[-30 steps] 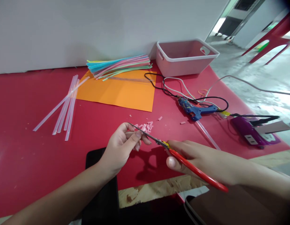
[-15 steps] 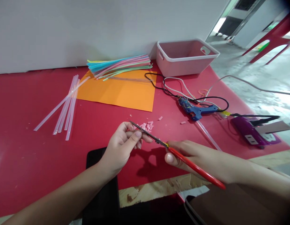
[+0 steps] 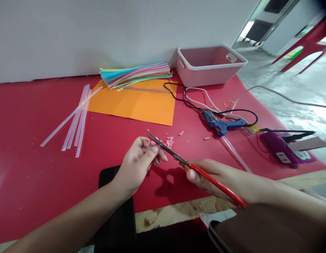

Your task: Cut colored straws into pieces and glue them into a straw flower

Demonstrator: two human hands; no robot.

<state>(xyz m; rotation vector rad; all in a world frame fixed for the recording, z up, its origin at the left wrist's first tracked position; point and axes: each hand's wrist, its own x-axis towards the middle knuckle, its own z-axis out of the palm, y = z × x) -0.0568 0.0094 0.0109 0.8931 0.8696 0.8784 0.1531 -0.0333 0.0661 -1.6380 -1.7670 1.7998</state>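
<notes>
My right hand [image 3: 215,177] grips red-handled scissors [image 3: 207,179], with the blades pointing up and left. Those blades pass just over the fingertips of my left hand [image 3: 138,163]. Thumb and fingers of the left hand are pinched together; whatever lies between them is too small or hidden to make out. On the red table beyond the blades lies a small heap of short pink cut pieces [image 3: 170,141]. Stray pink bits [image 3: 206,138] lie to the right of it.
Clear glue sticks [image 3: 77,121] lie at left. Pipe cleaners [image 3: 136,74] rest on an orange sheet [image 3: 136,107]. A pink basket [image 3: 211,72], a blue glue gun [image 3: 221,124] with cords and a purple power strip [image 3: 286,147] are at right. A black tablet-like slab [image 3: 115,218] sits by my left forearm.
The scissors have turned slightly in my right hand, and their handle end has moved a little left and up. My left hand stays pinched in nearly the same place.
</notes>
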